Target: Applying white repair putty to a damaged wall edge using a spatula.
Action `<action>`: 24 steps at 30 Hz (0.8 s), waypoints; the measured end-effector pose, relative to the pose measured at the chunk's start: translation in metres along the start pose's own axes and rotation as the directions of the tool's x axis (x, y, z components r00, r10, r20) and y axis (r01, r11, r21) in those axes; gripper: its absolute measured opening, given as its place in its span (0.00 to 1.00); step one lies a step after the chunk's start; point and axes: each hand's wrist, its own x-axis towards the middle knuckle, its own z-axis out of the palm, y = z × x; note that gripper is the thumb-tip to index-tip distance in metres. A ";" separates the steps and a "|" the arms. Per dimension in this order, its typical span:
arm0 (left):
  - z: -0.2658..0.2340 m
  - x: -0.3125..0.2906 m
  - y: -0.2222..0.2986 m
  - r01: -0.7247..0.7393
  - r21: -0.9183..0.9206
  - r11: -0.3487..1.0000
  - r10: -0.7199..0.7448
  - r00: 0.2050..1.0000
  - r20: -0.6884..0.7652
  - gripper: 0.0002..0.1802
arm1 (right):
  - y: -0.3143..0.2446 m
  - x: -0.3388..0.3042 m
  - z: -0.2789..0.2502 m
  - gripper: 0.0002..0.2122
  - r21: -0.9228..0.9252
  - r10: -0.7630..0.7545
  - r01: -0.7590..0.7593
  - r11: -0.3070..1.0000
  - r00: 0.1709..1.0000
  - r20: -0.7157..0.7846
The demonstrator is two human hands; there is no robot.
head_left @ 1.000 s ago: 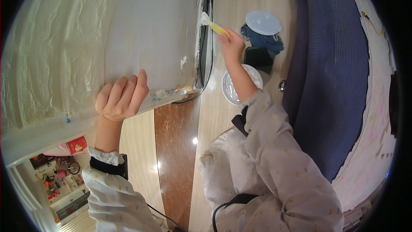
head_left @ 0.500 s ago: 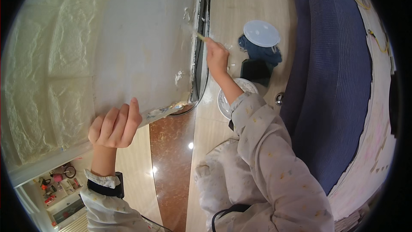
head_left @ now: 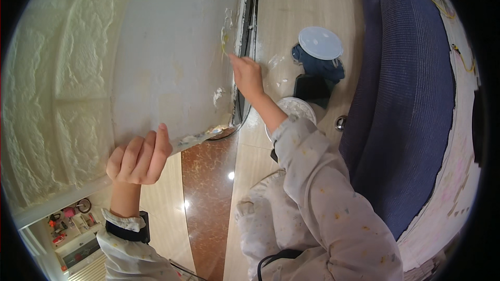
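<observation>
My left hand [head_left: 139, 157] is closed over the near edge of a white wall [head_left: 166, 62], fingers curled onto its face. My right hand [head_left: 247, 77] pinches a small, thin yellowish tool [head_left: 224, 41] near the wall's right edge. The tool's far end lies along a ragged white paste patch [head_left: 227, 21]; its exact shape is hard to make out. Lower on the wall is another lump of paste [head_left: 218, 95]. Below my right wrist stands a white bucket [head_left: 297, 106] with white paste inside, partly hidden by my forearm.
A white lid [head_left: 320, 42] rests on dark blue cloth [head_left: 319, 66], beside a black flat object [head_left: 311, 87]. A round metal piece [head_left: 340, 123] sits on the floor near a blue ribbed sofa [head_left: 411, 99]. Cream padded panels [head_left: 83, 67] cover the wall's left part.
My right hand has moved left and slightly down, bringing the tool from the wall's edge onto its face. My left hand keeps its place.
</observation>
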 end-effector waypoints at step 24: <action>0.003 -0.001 -0.001 0.016 0.023 1.000 -0.016 1.000 -0.010 0.12 | 0.006 0.005 -0.019 0.09 -0.025 0.067 -0.074 0.997 0.972 -0.224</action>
